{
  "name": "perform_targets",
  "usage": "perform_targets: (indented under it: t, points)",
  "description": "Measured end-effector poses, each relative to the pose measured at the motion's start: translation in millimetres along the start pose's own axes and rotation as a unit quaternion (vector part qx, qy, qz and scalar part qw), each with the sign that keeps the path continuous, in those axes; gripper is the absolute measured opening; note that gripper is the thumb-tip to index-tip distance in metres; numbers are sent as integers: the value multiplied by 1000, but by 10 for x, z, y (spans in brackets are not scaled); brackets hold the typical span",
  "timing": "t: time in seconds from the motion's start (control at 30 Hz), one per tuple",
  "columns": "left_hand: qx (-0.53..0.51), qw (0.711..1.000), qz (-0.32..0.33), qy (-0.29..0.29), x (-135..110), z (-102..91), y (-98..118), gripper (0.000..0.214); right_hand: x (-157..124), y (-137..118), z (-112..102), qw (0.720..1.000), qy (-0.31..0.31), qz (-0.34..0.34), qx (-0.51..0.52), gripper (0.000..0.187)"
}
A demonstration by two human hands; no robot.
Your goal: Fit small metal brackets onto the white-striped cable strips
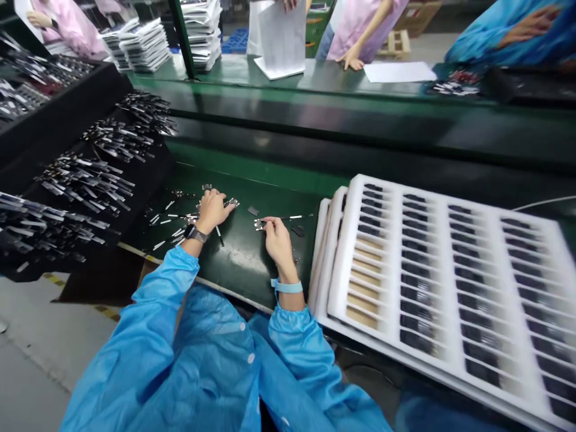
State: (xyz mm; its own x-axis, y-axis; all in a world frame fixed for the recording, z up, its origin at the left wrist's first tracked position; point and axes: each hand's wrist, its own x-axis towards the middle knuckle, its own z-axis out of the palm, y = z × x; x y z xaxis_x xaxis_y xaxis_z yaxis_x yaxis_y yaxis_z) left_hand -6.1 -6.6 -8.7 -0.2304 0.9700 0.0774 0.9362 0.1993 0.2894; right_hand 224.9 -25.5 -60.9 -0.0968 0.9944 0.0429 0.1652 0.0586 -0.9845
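My right hand [276, 240] pinches a small flex cable part with a metal connector end [258, 224], just above the green work surface [243, 258]. A thin dark strip with a white section [294, 216] extends rightward beyond the fingers. My left hand [211, 211] reaches over loose flex cable parts [173, 219], thumb apart from the fingers. A metal connector end [232, 203] shows by that thumb; whether it is touched is unclear. Below the palm a strip with a dark tip [220, 236] sticks out. Small black pieces [252, 210] lie near my right hand.
Stacked white foam trays [391, 207] with slots of black parts stand at right. Bundles of flex cables [85, 180] hang on a black rack [103, 90] at left. Beyond a raised ledge [270, 93], other people work beside paper stacks [202, 36].
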Motion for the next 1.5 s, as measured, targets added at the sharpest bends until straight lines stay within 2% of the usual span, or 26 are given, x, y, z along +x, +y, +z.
perform_targets:
  t: [0.1,0.2,0.27,0.37,0.47,0.53,0.7,0.8,0.87,0.97,1.03,1.1,1.27,1.4,1.5]
  points:
    - [29,1000,1,-1,42,123,144,26,-1,13,0,1000,-9,1,11,32]
    - [18,1000,12,19,37,187,177,17,9,0,-8,999,-20,-8,25,29]
    - [-23,999,16,29,71,206,163,12,23,-11,-11,999,-27,-8,39,29]
    - [-166,986,-5,19,188,211,135,21,49,-20,-24,999,-20,-3,46,29]
    - [-330,943,-26,21,298,147,125,25,72,-33,-61,999,-5,19,50,30]
    - [-421,906,-30,40,328,26,118,23,79,-53,-86,997,-1,39,65,31]
    - [-588,803,-7,94,295,-503,43,17,58,-144,-53,994,11,47,100,36]
    - [-646,761,5,62,233,-756,6,19,32,-190,-1,994,16,39,102,32]
    - [-666,746,16,7,176,-797,27,21,16,-211,14,995,20,31,88,29]
    - [-665,741,18,-94,104,-649,124,24,-5,-238,1,999,25,9,40,26]
    - [-656,740,6,-152,81,-463,205,25,-13,-256,-15,1000,24,-4,16,25]
    - [-646,740,-4,-185,73,-268,278,26,-17,-268,-28,1000,21,-12,7,25]
    - [-639,743,8,-199,33,57,355,25,-25,-248,-34,1000,14,-27,6,27]
    - [-640,739,37,-206,-18,135,338,27,-35,-251,-22,999,17,-32,9,27]
    - [-630,738,45,-238,-33,140,329,31,-35,-289,-30,999,14,-31,6,25]
